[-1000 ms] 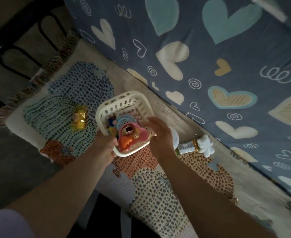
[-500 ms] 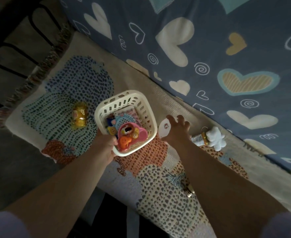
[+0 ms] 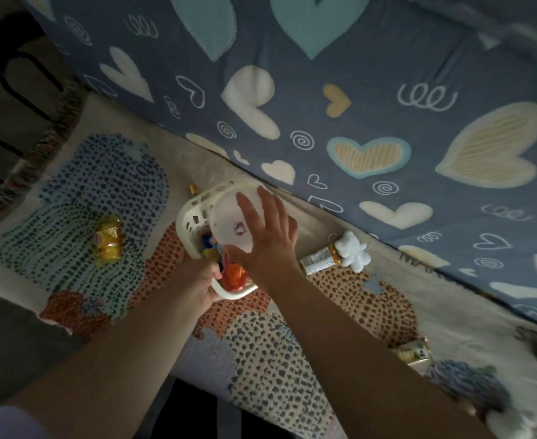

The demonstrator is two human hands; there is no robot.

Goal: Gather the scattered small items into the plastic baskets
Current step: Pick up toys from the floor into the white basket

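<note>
Over a patterned rug [image 3: 260, 359], we see a person's right hand [image 3: 270, 239] holding a white disc [image 3: 226, 217] above a white plastic basket [image 3: 187, 218]. The fingers are spread across the disc's face and the thumb is hooked at its lower edge. The disc is tilted and covers most of the basket's opening; a small pink mark shows near its middle. The left hand [image 3: 205, 288] comes in from 7 o'clock and grips the basket's near rim, its fingers curled around the edge. Inside the basket, at its 6 o'clock end, we can make out an orange toy [image 3: 233, 275] with blue and yellow pieces just beside it, partly hidden by the disc. Still out on the rug, a yellow wrapped item [image 3: 108, 241] lies well apart from the basket at its 9 o'clock. At its 3 o'clock a white plush toy [image 3: 354, 251] lies touching a small tube [image 3: 317, 260]. A blue blanket [image 3: 355, 74] printed with hearts and swirls hangs along the rug's far edge, from 10 o'clock round to 4 o'clock.
</note>
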